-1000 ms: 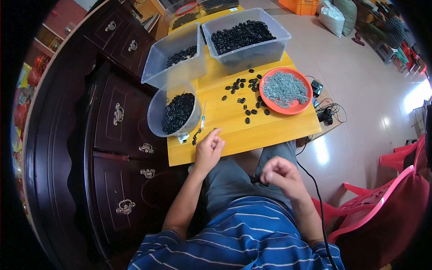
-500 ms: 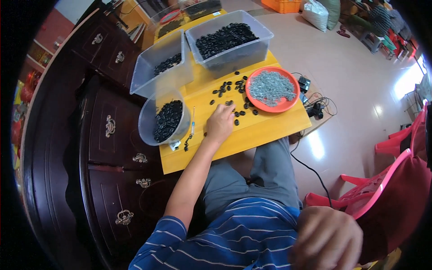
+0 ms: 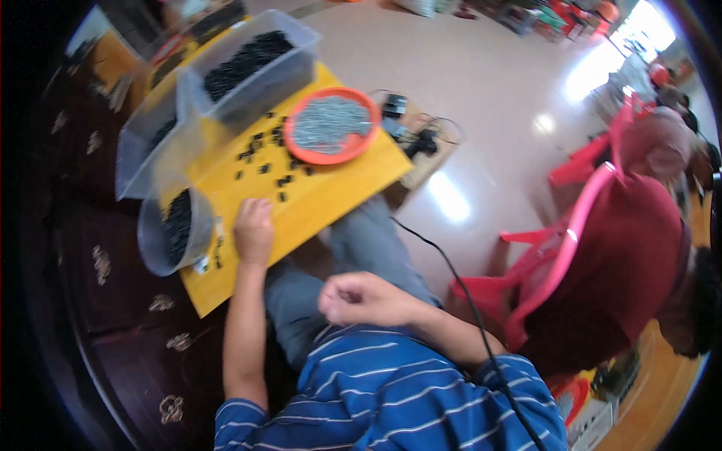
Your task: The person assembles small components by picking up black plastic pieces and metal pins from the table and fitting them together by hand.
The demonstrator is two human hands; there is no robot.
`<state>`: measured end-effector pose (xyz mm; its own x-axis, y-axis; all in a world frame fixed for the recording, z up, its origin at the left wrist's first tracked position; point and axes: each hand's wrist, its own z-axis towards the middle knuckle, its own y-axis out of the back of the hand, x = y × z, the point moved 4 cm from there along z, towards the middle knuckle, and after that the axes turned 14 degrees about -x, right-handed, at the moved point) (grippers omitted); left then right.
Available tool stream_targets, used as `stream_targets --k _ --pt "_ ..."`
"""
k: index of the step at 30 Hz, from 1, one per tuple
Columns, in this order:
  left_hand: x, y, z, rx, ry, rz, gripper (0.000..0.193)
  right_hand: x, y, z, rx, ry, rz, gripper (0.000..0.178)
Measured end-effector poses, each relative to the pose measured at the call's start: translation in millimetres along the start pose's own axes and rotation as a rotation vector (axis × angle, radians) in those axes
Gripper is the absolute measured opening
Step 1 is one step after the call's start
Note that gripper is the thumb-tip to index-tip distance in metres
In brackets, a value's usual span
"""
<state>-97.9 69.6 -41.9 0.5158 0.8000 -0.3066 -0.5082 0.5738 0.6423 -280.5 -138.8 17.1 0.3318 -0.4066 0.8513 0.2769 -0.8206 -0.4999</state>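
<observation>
My left hand [image 3: 254, 224] rests over the near part of the yellow table [image 3: 323, 197], its fingers curled inward and slightly blurred. Whatever may be in them is hidden. Over my lap, my right hand [image 3: 356, 298] is closed with thumb and fingers together; I cannot make out anything in its grip. Beyond my left hand, small black oval pieces [image 3: 264, 168] lie scattered on the tabletop. An orange-red plate [image 3: 329, 158] heaped with small silvery metal parts [image 3: 329, 124] stands beside them.
Clear plastic tubs [image 3: 263, 81] of black pieces stand at the far left, with a round clear bucket [image 3: 201, 233] nearer. A dark drawer cabinet [image 3: 124, 316] flanks the left. To the right are a black cable [image 3: 444, 259], a pink chair [image 3: 560, 263] and a person in dark red [image 3: 617, 263].
My view has swung to the right. My left hand has drawn back from the scattered pieces, and my right hand has come in from the lower right to above my lap.
</observation>
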Motion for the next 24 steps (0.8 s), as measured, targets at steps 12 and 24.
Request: stream_targets --k 12,24 --pt "-29 27 -25 0.092 0.054 0.032 0.018 -39 45 33 -0.251 -0.074 0.152 0.015" --pt "-52 57 -61 0.095 -0.027 -0.003 0.036 8 88 68 -0.211 0.082 1.21 0.045"
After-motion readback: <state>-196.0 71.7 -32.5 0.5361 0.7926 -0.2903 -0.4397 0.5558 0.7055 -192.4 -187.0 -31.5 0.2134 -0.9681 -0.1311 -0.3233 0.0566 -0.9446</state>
